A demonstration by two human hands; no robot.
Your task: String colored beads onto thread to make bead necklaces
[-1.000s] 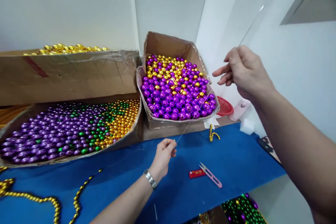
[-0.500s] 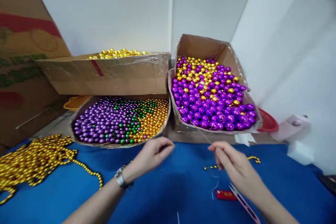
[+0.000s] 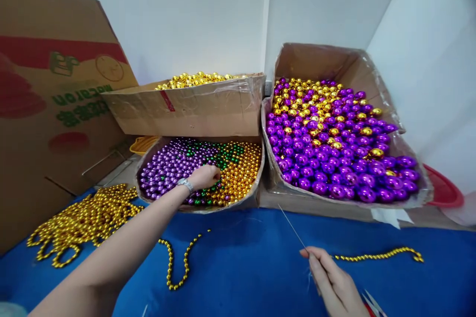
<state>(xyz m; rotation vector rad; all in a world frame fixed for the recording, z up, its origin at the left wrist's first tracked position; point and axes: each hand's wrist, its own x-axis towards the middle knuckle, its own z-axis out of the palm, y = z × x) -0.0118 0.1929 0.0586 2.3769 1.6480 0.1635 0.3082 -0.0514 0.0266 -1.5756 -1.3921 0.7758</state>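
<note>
My left hand (image 3: pixel 204 177), with a metal watch on the wrist, reaches into the low cardboard tray (image 3: pixel 256 193) of small purple, green and gold beads (image 3: pixel 174 166); its fingers are curled down among the green beads. My right hand (image 3: pixel 330 282) rests low over the blue cloth (image 3: pixel 241 257) and pinches a long thin needle (image 3: pixel 292 228) that points up and left toward the boxes. A short strand of gold beads (image 3: pixel 375 256) lies just right of that hand.
A tilted box (image 3: pixel 372 208) of large purple and gold balls stands at the right. A box of gold beads (image 3: pixel 193 106) sits above the tray. Gold bead strands (image 3: pixel 82 218) are heaped at the left, beside a big printed carton (image 3: pixel 52 109). Scissors (image 3: pixel 374 302) lie at the bottom right.
My left hand has let go of the thread and moved forward into the bead tray. My right hand has dropped from high on the right to the cloth, still pinching the needle. The view has shifted left.
</note>
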